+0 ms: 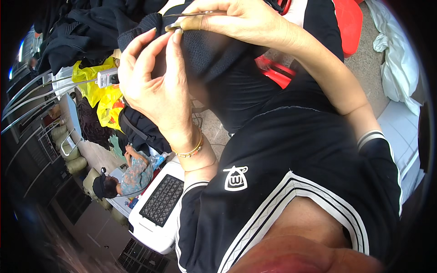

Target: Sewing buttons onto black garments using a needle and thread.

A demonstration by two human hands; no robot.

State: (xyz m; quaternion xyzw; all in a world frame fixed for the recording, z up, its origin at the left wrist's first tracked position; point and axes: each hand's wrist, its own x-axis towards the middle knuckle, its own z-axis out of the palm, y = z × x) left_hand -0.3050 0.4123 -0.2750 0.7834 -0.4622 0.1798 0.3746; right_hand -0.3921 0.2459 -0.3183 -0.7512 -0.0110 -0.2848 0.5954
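Fabric of coarse charcoal knit [214,57] lies bunched above the person's lap, directly beneath both hands. From where I stand, the right hand [232,20] has its fingers closed on a slender metal tool [182,15], a tan cover [191,22] wrapping one finger. The left hand [154,91] meets it there, thumb and forefinger tips close together, the other fingers curled over the knit's edge; I cannot tell what that pinch grips. Beyond the left hand sit a crumpled yellow plastic bag [110,108] and a white box with a black latticed panel [152,236]. Near them, a co-worker in a patterned blue-grey top [136,177] bends over. Across, a red plastic seat [349,27] stands near draped white sheeting [400,59].
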